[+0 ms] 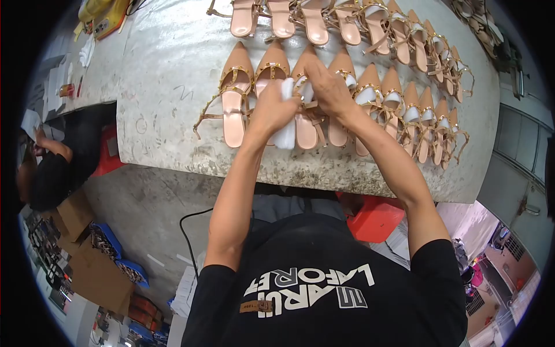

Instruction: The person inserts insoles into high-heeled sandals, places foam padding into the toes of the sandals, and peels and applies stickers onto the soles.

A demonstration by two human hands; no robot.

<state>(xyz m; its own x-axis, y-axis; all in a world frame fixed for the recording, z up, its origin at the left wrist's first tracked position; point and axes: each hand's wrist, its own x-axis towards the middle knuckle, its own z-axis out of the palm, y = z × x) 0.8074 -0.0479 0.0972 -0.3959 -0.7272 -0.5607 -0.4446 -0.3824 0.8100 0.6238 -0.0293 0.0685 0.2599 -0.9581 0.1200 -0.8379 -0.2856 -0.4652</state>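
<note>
Scuffed bench [159, 121] under the grip. L hand [272, 110] is closed on a white strip [284, 137]; R hand [328, 88] is bent over a studded shoe [307, 133] b/w & below them, can't tell if it's gripping tbh. More tan shoes [233, 113] both sides of the grip, 2nd row [316, 32] beyond, yellow machine [108, 22] way off left.

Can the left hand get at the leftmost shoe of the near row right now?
Probably yes: the leftmost shoe is uncovered, with the left hand close on its right. The white wad seemingly in that hand's grip may hamper it, though.
</note>
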